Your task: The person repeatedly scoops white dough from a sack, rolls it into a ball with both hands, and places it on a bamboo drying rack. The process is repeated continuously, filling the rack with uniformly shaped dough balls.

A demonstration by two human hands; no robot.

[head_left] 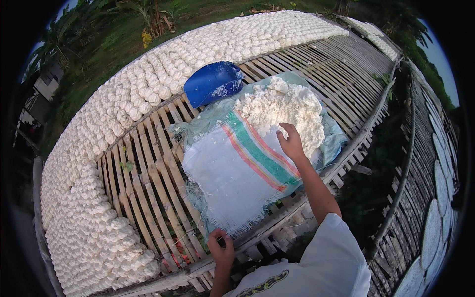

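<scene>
White heap: the crumbly white mass (279, 111) is sitting on the upper part of the sacking, away from the wearer's body.
Right hand: it (291, 141) is hovering at the heap's near edge, thumb and forefinger standing apart in a wide curve; whether the tips are touching cannot be told.
Left hand: it (221, 247) is keeping low by the fringed edge of the striped woven sack (217, 168), fingers curling inward; whether they are pinching the cloth cannot be told.
Good handling: working from the near edge, with fingers cupping loosely, is probably serving best; squeezing hard would likely be breaking the crumbs.
Blue scoop: the curved piece (210, 85) is lying beyond the sack, beside the heap.
Bamboo rack: its slats (148, 168) are leaving gaps where crumbs could be dropping through.
White lumps: close-set rows (148, 81) are covering the rack's far and left sides.
In the way: the sack's flap is lying between the left hand and the heap; the near rail (354, 143) is running beneath the right arm.
</scene>
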